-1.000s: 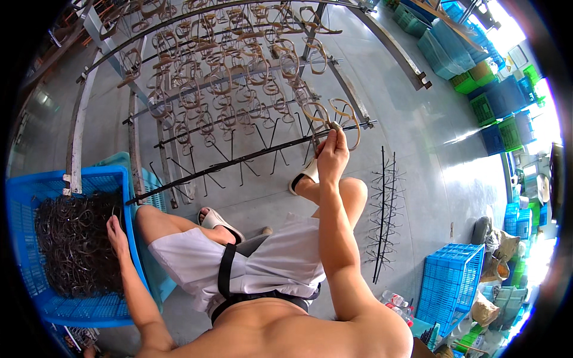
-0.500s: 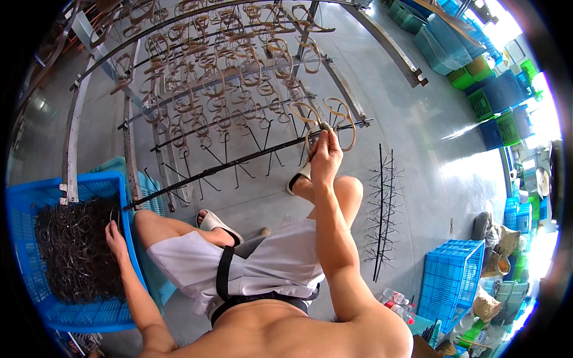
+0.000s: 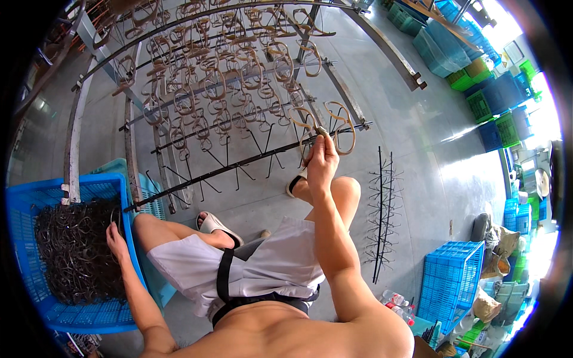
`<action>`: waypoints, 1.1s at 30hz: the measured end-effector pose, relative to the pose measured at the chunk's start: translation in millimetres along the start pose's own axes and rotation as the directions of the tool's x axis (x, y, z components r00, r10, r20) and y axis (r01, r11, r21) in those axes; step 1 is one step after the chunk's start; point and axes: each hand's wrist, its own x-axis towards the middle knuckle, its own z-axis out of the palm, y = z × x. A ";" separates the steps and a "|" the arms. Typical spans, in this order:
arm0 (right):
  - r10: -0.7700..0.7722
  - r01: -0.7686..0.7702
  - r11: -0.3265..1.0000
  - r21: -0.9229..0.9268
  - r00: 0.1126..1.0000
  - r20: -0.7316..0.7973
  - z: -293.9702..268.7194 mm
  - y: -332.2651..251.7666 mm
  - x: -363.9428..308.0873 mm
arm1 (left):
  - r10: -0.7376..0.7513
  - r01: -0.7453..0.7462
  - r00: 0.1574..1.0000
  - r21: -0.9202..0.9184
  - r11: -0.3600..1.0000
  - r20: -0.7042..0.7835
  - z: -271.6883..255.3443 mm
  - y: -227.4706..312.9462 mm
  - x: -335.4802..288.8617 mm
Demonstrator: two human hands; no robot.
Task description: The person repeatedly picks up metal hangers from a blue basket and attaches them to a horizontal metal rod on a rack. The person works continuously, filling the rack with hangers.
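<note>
Eyeglass frame (image 3: 310, 128), pale tan, hangs on the dark rod (image 3: 250, 162) of a metal rack (image 3: 197, 101); its front faces the wearer and its long axis runs roughly along the rod, which slants from near left up to far right. A second tan frame (image 3: 341, 126) hangs just to its right on the same rod. Farther rods of the rack carry many more tan frames (image 3: 209, 77), all hung in rows.

The head view shows a grey concrete floor (image 3: 418, 155) in a workshop. A spare black hook rack (image 3: 382, 209) lies flat on the floor to the right. Blue and green crates (image 3: 495, 107) are stacked at the far right, and another blue crate (image 3: 450, 283) stands near right.

The right hand (image 3: 321, 156) is raised to the rod, fingers pinched closed on the lower edge of the hanging eyeglass frame. The left hand (image 3: 116, 235) reaches down at the near left into a blue basket (image 3: 36, 197) filled with a tangle of dark frames (image 3: 74, 250); its fingers curl around one of them at the heap's edge, though the grip itself is partly hidden.
</note>
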 end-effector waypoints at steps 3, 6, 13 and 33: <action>-0.021 0.027 0.996 -0.089 0.998 0.063 2.6 0.7 -3.0 | 0.005 -0.004 1.000 -0.049 0.999 0.012 0.7 -3.8 1.8; -0.023 0.033 0.989 -0.142 0.997 0.071 -0.1 0.6 -3.2 | -0.025 0.025 1.000 -0.041 0.999 0.006 2.1 5.1 -1.9; -0.053 0.058 0.991 -0.123 0.998 0.038 0.1 0.3 -2.2 | -0.009 0.010 1.000 -0.045 0.999 0.010 1.7 2.2 -1.3; 0.018 -0.019 0.999 -0.038 0.999 -0.035 -4.5 3.6 6.4 | 0.036 0.188 0.962 -0.753 0.631 0.270 -66.7 74.4 -51.9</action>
